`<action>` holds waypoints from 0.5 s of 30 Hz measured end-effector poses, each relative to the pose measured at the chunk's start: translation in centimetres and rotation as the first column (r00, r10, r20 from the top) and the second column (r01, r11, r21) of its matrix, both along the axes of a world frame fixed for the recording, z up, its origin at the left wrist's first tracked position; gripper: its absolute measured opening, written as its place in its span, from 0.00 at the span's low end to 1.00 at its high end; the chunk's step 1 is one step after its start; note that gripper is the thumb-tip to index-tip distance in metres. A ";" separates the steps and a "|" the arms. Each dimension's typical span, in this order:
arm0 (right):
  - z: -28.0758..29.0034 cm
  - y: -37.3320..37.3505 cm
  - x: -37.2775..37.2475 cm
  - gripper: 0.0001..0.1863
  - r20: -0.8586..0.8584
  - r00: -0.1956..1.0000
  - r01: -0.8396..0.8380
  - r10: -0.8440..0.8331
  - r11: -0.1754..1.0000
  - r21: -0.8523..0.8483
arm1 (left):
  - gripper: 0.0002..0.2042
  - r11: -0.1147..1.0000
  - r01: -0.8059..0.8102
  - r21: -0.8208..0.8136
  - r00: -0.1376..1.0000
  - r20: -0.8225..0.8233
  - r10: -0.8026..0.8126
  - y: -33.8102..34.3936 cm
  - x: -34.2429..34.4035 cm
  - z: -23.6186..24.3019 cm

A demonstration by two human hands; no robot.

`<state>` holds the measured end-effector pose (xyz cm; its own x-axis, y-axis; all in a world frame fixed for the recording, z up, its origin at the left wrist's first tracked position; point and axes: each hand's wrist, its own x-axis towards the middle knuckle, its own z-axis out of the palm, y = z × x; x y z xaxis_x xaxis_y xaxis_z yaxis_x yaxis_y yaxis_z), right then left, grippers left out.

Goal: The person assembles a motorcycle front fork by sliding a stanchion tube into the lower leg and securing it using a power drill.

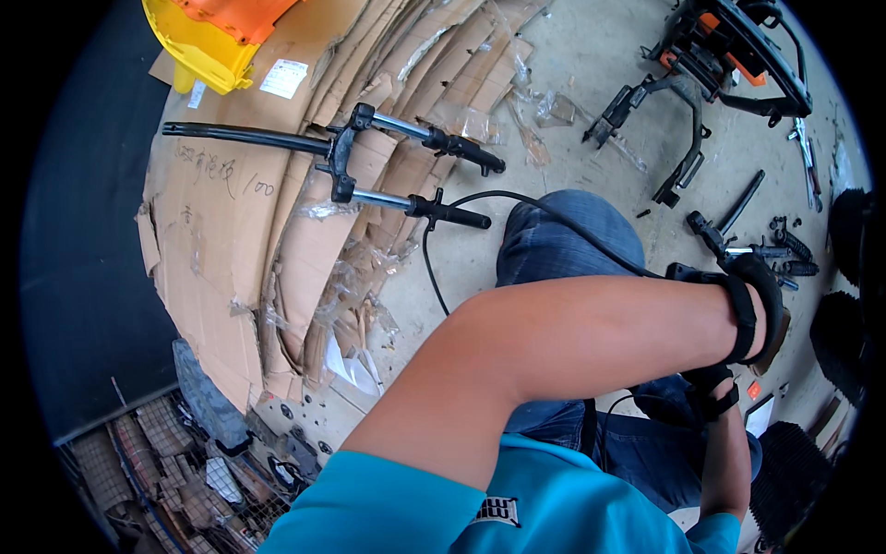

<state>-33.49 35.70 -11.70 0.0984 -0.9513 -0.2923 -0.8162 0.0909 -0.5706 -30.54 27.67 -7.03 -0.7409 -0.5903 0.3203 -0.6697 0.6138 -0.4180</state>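
Note:
My left forearm crosses the view to the right. It ends in my left hand (759, 294), in a black glove with a strap round the wrist; its fingers are hidden. Just below it is my right hand (709, 380), also black-gloved and strapped, its fingers mostly out of sight behind the left. Whatever lies between the hands cannot be made out. Close beyond my left hand, a dark metal fork part (715, 238) and black coil springs (796, 247) lie on the concrete. A black cable (554, 214) runs from the left wrist, looping across the floor past my knee.
Flattened cardboard (221, 231) is stacked at the left, a two-legged front fork (343, 152) lying on it. Yellow (198, 55) and orange plastic panels rest above. A black vehicle frame (784, 78) stands far right, near long tools (807, 162). A wire-mesh bin (171, 462) is lower left.

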 end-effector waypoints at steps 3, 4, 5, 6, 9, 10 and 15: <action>1.2 -1.1 0.4 0.25 0.032 0.998 0.059 -0.062 0.995 0.085 | 0.20 0.999 0.049 0.006 0.998 -0.028 -0.049 1.2 -2.7 -2.3; 1.4 -1.1 0.2 0.25 0.035 0.995 0.089 -0.093 0.990 0.106 | 0.20 0.991 0.123 0.045 0.991 -0.050 -0.121 1.7 -2.9 -2.8; 1.6 -1.2 0.2 0.25 0.043 0.993 0.107 -0.113 0.987 0.122 | 0.20 0.982 0.173 0.075 0.984 -0.067 -0.168 1.1 -2.8 -2.8; 1.7 -1.3 0.2 0.25 0.048 0.991 0.121 -0.129 0.984 0.134 | 0.19 0.973 0.207 0.099 0.976 -0.086 -0.199 0.8 -2.6 -2.7; 2.2 -1.6 0.4 0.25 0.055 0.987 0.143 -0.154 0.976 0.164 | 0.19 0.949 0.277 0.149 0.958 -0.118 -0.262 -0.1 -1.8 -2.2; 2.3 -1.6 0.4 0.25 0.057 0.986 0.147 -0.159 0.974 0.172 | 0.18 0.943 0.291 0.163 0.954 -0.130 -0.272 -0.4 -1.5 -2.0; 2.9 -1.8 0.5 0.25 0.057 0.982 0.166 -0.180 0.967 0.195 | 0.17 0.911 0.357 0.205 0.929 -0.176 -0.324 -1.7 -1.0 -1.4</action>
<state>-32.94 33.85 -8.84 -0.0353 -0.8839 -0.4663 -0.7351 0.3391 -0.5870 -31.54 26.01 -8.40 -0.8694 -0.3787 0.3174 -0.4425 0.8825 -0.1590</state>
